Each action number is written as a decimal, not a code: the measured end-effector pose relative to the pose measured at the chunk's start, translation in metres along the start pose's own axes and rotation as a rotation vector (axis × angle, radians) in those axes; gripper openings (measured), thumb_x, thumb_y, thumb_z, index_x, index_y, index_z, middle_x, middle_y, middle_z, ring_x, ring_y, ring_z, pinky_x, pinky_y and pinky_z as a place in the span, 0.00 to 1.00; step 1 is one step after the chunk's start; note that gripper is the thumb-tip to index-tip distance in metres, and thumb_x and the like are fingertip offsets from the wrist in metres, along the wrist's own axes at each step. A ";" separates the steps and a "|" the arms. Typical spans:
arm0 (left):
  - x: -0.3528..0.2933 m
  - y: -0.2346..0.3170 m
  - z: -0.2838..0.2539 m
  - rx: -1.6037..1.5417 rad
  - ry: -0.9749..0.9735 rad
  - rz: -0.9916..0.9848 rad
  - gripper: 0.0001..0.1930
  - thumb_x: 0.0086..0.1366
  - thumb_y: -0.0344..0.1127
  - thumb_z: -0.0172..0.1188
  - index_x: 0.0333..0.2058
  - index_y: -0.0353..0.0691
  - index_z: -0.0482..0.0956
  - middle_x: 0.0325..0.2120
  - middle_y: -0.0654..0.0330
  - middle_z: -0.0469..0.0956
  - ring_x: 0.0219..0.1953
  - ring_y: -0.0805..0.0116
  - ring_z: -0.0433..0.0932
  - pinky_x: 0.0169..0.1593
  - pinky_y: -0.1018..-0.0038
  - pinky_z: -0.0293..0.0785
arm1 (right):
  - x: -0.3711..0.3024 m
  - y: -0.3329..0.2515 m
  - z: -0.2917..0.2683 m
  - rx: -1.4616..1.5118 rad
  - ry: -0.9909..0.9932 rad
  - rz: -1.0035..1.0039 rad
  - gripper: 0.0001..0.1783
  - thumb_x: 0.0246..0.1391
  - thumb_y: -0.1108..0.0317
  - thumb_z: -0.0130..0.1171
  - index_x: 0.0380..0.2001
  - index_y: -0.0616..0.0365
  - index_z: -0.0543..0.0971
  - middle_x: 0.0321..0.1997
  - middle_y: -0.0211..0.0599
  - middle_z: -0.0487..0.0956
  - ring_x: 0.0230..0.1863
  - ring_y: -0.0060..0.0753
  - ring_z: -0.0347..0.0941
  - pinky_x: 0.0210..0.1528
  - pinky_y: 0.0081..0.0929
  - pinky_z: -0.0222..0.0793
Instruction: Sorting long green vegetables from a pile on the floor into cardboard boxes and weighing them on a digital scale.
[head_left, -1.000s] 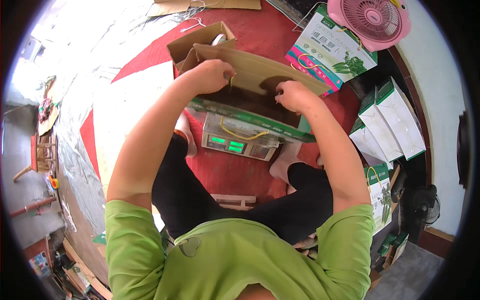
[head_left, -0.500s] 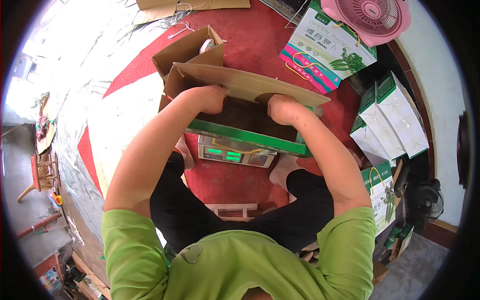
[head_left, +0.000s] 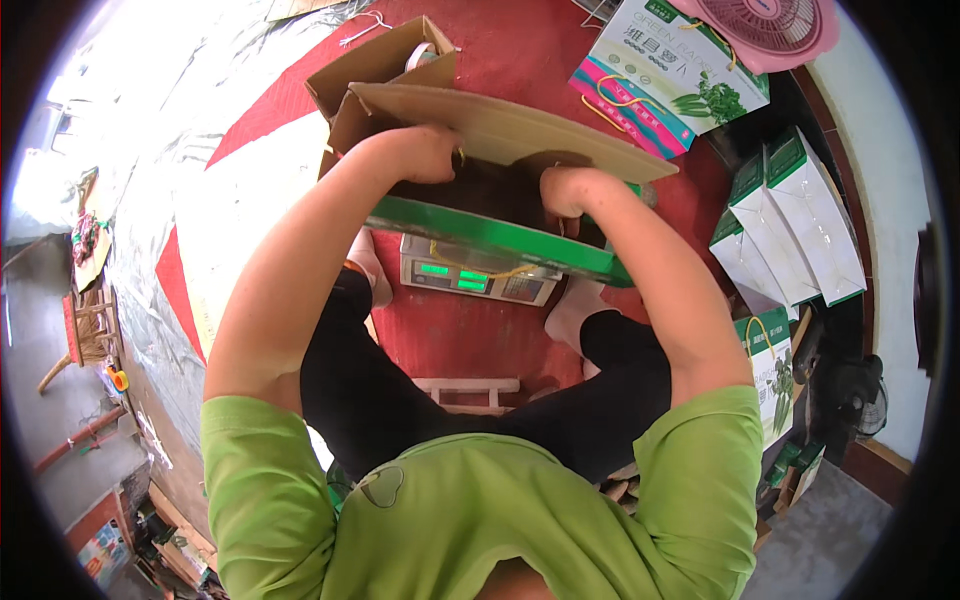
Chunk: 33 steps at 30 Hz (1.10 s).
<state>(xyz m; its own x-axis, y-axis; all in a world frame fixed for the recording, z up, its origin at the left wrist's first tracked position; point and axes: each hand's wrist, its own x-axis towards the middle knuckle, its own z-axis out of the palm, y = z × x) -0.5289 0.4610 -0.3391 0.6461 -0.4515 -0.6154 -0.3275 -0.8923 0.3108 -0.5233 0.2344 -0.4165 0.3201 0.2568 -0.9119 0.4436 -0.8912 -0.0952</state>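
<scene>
An open carton (head_left: 500, 235), green along its near edge and brown inside, stands on a digital scale (head_left: 415, 262) with lit green displays. Both my arms reach over its near side. Inside, my left hand (head_left: 430, 155) is closed by the raised brown flap (head_left: 520, 130), a bit of yellow cord showing at its fingertips. Further right, my right hand (head_left: 572, 192) is closed near the same flap, fingers pointing down; what it pinches is mostly hidden. A yellow cord handle (head_left: 480, 272) hangs on the carton's near outer side.
Behind the carton is a smaller brown box (head_left: 385, 65) holding a tape roll (head_left: 420, 55). White-green gift boxes (head_left: 660, 65) and a pink fan (head_left: 765, 30) are at the far right. Several white cartons (head_left: 810, 230) stand right. A low wooden stool (head_left: 465, 385) lies between my legs.
The carton's raised flap sits higher in view, and both hands have shifted slightly, the right one lower against the flap. Some of the view's shift comes from my head moving.
</scene>
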 end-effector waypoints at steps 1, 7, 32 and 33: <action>-0.004 -0.008 0.002 0.028 0.052 0.001 0.29 0.55 0.37 0.60 0.57 0.41 0.68 0.52 0.46 0.72 0.53 0.51 0.72 0.57 0.64 0.67 | -0.020 -0.020 -0.011 0.035 -0.004 0.021 0.13 0.47 0.70 0.56 0.37 0.50 0.85 0.35 0.30 0.84 0.35 0.32 0.81 0.38 0.31 0.75; -0.035 0.000 -0.015 -0.013 0.213 0.085 0.18 0.59 0.37 0.58 0.47 0.37 0.77 0.44 0.50 0.77 0.47 0.54 0.76 0.52 0.65 0.70 | -0.091 -0.042 -0.017 0.366 0.146 0.018 0.21 0.57 0.67 0.47 0.54 0.51 0.74 0.37 0.38 0.83 0.35 0.33 0.81 0.34 0.30 0.75; -0.121 0.066 0.075 0.169 0.759 0.147 0.12 0.56 0.29 0.51 0.38 0.45 0.78 0.34 0.64 0.79 0.43 0.65 0.76 0.52 0.67 0.66 | -0.126 -0.017 0.036 -0.123 0.869 -0.172 0.14 0.51 0.70 0.51 0.39 0.51 0.81 0.38 0.39 0.81 0.43 0.43 0.78 0.43 0.39 0.73; -0.119 0.066 0.074 0.152 0.762 0.155 0.12 0.56 0.29 0.51 0.38 0.45 0.78 0.34 0.64 0.79 0.43 0.65 0.76 0.51 0.67 0.66 | -0.116 -0.019 0.034 -0.191 0.783 -0.074 0.13 0.50 0.70 0.51 0.37 0.52 0.82 0.38 0.40 0.82 0.44 0.42 0.78 0.43 0.38 0.74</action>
<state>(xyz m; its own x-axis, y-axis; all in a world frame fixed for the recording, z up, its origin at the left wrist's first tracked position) -0.6785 0.4554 -0.2995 0.8615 -0.4958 0.1094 -0.5075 -0.8342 0.2158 -0.5972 0.2085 -0.3228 0.7465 0.5628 -0.3549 0.5989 -0.8008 -0.0102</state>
